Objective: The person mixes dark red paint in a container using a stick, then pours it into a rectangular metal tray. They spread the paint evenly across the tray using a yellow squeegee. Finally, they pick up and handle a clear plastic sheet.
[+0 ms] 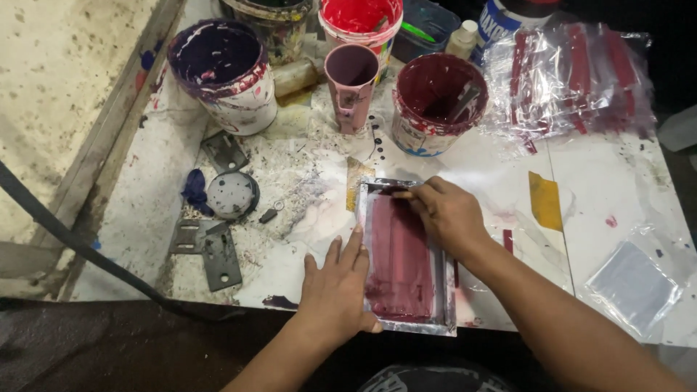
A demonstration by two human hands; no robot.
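A small metal-framed printing screen smeared with maroon ink lies on the stained desk. The left hand rests flat against the screen's left edge, fingers open. The right hand, at the screen's top, has fingers closed on a small scraper. A maroon ink bucket stands just beyond the screen.

Maroon ink coated the silver tray; the white desk was speckled with stains, one bucket purple inside, another bucket bright red, tape patch mustard yellow.
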